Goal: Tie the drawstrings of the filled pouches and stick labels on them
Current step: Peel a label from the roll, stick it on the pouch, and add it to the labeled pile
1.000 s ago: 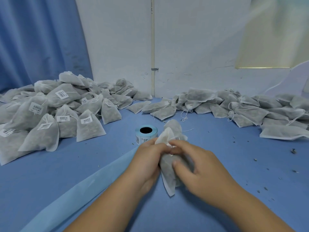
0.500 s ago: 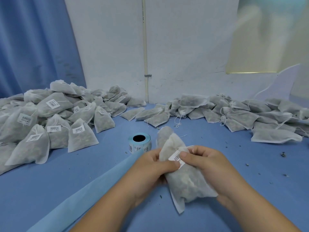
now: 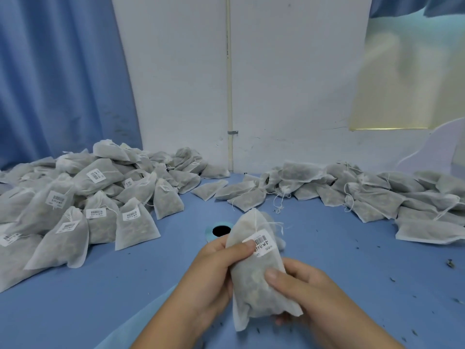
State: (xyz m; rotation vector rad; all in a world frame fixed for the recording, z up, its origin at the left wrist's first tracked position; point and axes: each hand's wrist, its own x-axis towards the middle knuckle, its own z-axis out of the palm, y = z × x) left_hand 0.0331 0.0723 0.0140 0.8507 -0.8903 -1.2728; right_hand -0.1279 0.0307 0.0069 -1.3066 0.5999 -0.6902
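**Label going on, pouch held up in both hands**

Clock is centred on the held pouch, 12 = away from you.

- 5 o'clock, nearest: your right hand [image 3: 309, 298] is wrapped round the lower half of the pouch [image 3: 254, 280], thumb across the front and fingers curled underneath. It carries the weight, so the front face points at you.
- 9 o'clock: your left hand [image 3: 214, 268] has its fingers curled behind the upper part. The thumb presses the left end of the label [image 3: 263, 244]. Fingers behind and thumb in front are what give you pressure on soft fabric.
- The pouch is clear of the tabletop [image 3: 339, 253], tilted, with its top toward 12.
- The label sits skewed near the top. Its right end looks less seated, so I'd sweep the thumb across it.
- 1 o'clock: the drawstring [image 3: 273, 224] trails off a cinched neck. The knot is too small to confirm.
- 11 o'clock, just behind: the label roll [image 3: 220, 230] is half hidden by your left hand and within reach.
- 10 o'clock, farther: the labelled pile [image 3: 88, 205] is probably finished stock.
- 2 o'clock, far: the unlabelled pile [image 3: 377, 195] has loose strings and is probably the input. The two piles sit well apart, which stops mix-ups.
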